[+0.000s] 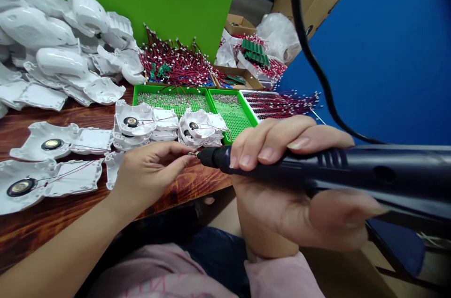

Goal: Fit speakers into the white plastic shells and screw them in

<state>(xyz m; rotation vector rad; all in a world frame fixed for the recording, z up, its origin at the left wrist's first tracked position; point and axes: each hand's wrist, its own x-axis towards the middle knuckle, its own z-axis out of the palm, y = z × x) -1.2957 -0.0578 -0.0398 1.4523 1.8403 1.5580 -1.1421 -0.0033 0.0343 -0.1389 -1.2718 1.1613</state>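
Note:
My right hand (282, 176) is wrapped around a dark electric screwdriver (338, 166), held level with its tip pointing left. My left hand (151, 171) pinches a small metal piece (192, 153) between thumb and fingertips, right at the screwdriver's tip. Whether that piece is a screw or the bit is too small to tell. Left of my left hand lie white plastic shells (84, 140) with round speakers (52, 144) and thin red and black wires. Beyond the hands, more such shells are stacked (136, 117). My left forearm and hand partly hide one shell (112, 166).
Green trays (225, 121) with many small metal parts stand behind the shells. Red wires with white connectors (179, 63) are heaped at the back, others lie in a white tray (282, 103). White housings (59, 30) pile up left. A black cable (317, 67) hangs at right before a blue panel (391, 63).

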